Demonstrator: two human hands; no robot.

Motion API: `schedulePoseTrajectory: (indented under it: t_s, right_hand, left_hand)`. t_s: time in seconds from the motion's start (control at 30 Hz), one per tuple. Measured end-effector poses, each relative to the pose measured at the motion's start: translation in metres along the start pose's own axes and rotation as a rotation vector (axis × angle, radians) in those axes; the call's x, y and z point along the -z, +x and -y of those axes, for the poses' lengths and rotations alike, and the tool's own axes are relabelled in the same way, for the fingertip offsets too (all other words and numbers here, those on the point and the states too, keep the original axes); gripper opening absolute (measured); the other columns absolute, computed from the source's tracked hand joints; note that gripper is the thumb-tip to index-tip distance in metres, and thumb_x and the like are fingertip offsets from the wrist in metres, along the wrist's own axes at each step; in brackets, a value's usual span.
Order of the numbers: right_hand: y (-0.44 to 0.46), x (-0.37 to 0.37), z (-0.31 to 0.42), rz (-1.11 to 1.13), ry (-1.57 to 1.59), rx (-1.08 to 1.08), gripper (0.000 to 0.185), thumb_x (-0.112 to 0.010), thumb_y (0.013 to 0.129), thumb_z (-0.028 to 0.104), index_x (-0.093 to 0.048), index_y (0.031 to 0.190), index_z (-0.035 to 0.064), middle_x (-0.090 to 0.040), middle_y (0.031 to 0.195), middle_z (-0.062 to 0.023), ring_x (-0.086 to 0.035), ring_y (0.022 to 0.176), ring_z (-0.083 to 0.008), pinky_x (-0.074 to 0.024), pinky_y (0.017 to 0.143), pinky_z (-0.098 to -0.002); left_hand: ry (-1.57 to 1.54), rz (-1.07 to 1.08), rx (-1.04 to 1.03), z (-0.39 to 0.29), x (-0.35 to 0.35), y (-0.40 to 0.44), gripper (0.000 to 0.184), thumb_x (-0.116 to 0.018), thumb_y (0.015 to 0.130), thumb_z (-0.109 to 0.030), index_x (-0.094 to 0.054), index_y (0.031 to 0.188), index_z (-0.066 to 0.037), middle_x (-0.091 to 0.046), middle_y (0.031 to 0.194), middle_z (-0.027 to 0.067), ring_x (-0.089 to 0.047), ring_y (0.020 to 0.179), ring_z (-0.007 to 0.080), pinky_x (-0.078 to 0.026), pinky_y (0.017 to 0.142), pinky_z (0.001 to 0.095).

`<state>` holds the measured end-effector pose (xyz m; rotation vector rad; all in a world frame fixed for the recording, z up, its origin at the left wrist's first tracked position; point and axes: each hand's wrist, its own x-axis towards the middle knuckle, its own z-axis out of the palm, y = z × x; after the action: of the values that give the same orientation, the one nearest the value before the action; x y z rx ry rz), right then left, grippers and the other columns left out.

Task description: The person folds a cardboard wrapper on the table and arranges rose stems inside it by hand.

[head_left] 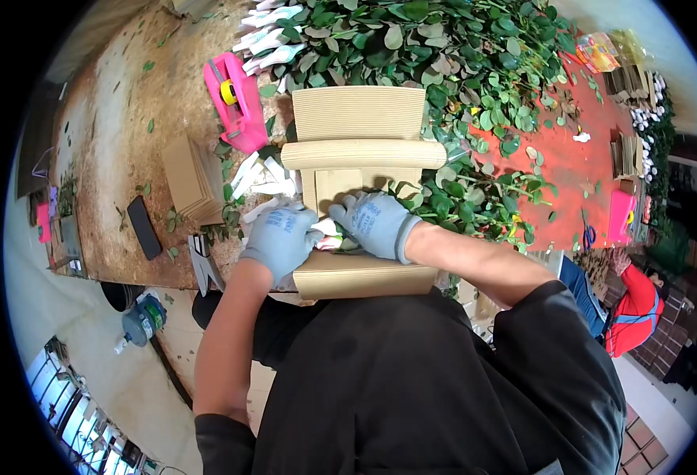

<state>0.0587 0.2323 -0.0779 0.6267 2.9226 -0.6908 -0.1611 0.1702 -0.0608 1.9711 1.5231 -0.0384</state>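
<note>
Curling inward, the gloved left hand [284, 235] has its fingertips against a pink-and-white rosebud [330, 241], which lies on corrugated cardboard [360, 115]; whether they grip it cannot be told. At the bud's one o'clock, the gloved right hand [376, 224] bends its fingers down over the cardboard, their hold hidden beneath the palm. From the bud, a cardboard roll [364, 154] crosses at twelve o'clock, and a heap of leafy stems [412, 47] spreads at one. A pink tape dispenser [247, 127] lies at eleven o'clock, stacked cardboard pieces [190, 180] at ten, a black smartphone [144, 228] at nine, and blue-handled scissors [588, 235] at three.
</note>
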Motion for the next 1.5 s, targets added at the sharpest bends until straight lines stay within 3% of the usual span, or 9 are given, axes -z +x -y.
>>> schedulePoseTrajectory:
  t_s: [0.17,0.5,0.6,0.73,0.8,0.87,1.23,1.4,1.5]
  right_hand:
    - [0.001,-0.005,-0.002,0.090,0.024,-0.068,0.043,-0.057,0.093,0.010,-0.051,0.135,0.0035,-0.066,0.113,-0.0198,-0.069,0.101,-0.0348,-0.0564,0.085,-0.0431]
    - [0.002,-0.009,-0.003,0.041,0.047,-0.079,0.038,-0.054,0.094,0.010,-0.053,0.131,0.0011,-0.068,0.111,-0.0213,-0.071,0.100,-0.0346,-0.0583,0.082,-0.0422]
    - [0.000,-0.008,-0.002,0.040,0.017,-0.067,0.037,-0.054,0.094,0.009,-0.053,0.131,0.0013,-0.068,0.110,-0.0210,-0.071,0.098,-0.0344,-0.0585,0.081,-0.0425]
    - [0.003,-0.005,0.003,0.086,-0.006,-0.037,0.042,-0.057,0.092,0.012,-0.052,0.133,0.0020,-0.069,0.108,-0.0195,-0.071,0.095,-0.0335,-0.0586,0.076,-0.0426]
    - [0.002,-0.004,0.004,0.074,0.006,-0.030,0.037,-0.056,0.093,0.013,-0.055,0.129,0.0020,-0.070,0.107,-0.0202,-0.072,0.093,-0.0342,-0.0583,0.074,-0.0439]
    - [0.003,-0.004,0.004,0.077,0.024,-0.016,0.033,-0.056,0.093,0.014,-0.058,0.124,0.0026,-0.071,0.102,-0.0200,-0.072,0.092,-0.0341,-0.0577,0.072,-0.0446]
    - [0.005,0.006,0.007,0.090,0.104,0.003,0.022,-0.060,0.092,0.018,-0.065,0.109,0.0059,-0.071,0.096,-0.0172,-0.072,0.088,-0.0343,-0.0563,0.072,-0.0460]
    - [0.006,0.028,0.013,0.185,0.066,0.062,0.032,-0.063,0.091,0.020,-0.066,0.120,0.0078,-0.068,0.105,-0.0147,-0.069,0.096,-0.0324,-0.0553,0.080,-0.0445]
    - [0.034,0.098,0.002,-0.086,0.027,0.140,0.040,-0.066,0.086,0.015,-0.058,0.124,0.0065,-0.063,0.106,-0.0140,-0.068,0.095,-0.0333,-0.0557,0.079,-0.0434]
  left_hand:
    - [0.154,-0.054,-0.113,0.012,-0.014,0.005,0.019,-0.072,0.081,-0.023,-0.066,0.088,-0.006,-0.067,0.097,0.0130,-0.064,0.104,0.0323,-0.050,0.092,0.0454]
    - [0.197,-0.035,-0.147,0.032,0.011,-0.014,0.010,-0.065,0.083,-0.015,-0.069,0.088,-0.007,-0.071,0.100,0.0141,-0.068,0.096,0.0331,-0.052,0.092,0.0448]
    - [0.264,0.107,0.160,0.045,0.030,-0.029,0.013,-0.065,0.085,-0.018,-0.070,0.088,-0.006,-0.071,0.100,0.0146,-0.069,0.094,0.0346,-0.052,0.089,0.0468]
    - [0.189,0.073,0.141,0.010,0.050,-0.048,0.035,-0.066,0.090,-0.032,-0.069,0.113,-0.005,-0.070,0.113,0.0200,-0.067,0.103,0.0382,-0.051,0.090,0.0496]
    - [-0.106,0.070,-0.122,-0.024,0.047,-0.047,0.055,-0.067,0.090,-0.041,-0.062,0.130,-0.003,-0.065,0.127,0.0259,-0.063,0.115,0.0419,-0.049,0.099,0.0502]
    - [-0.243,0.124,-0.148,-0.053,0.042,-0.044,0.060,-0.071,0.087,-0.036,-0.060,0.135,-0.003,-0.062,0.132,0.0249,-0.059,0.123,0.0423,-0.046,0.106,0.0464]
    - [-0.039,0.275,-0.029,-0.066,0.018,-0.038,0.068,-0.062,0.093,-0.042,-0.048,0.149,-0.006,-0.048,0.152,0.0217,-0.049,0.138,0.0371,-0.034,0.118,0.0458]
    - [-0.098,0.246,-0.018,-0.061,0.010,-0.035,0.065,-0.065,0.092,-0.033,-0.044,0.148,-0.007,-0.055,0.143,0.0224,-0.064,0.113,0.0436,-0.050,0.100,0.0511]
    - [-0.078,0.293,0.009,-0.065,0.016,-0.033,0.064,-0.063,0.093,-0.030,-0.043,0.149,-0.007,-0.052,0.149,0.0209,-0.063,0.115,0.0439,-0.049,0.102,0.0495]
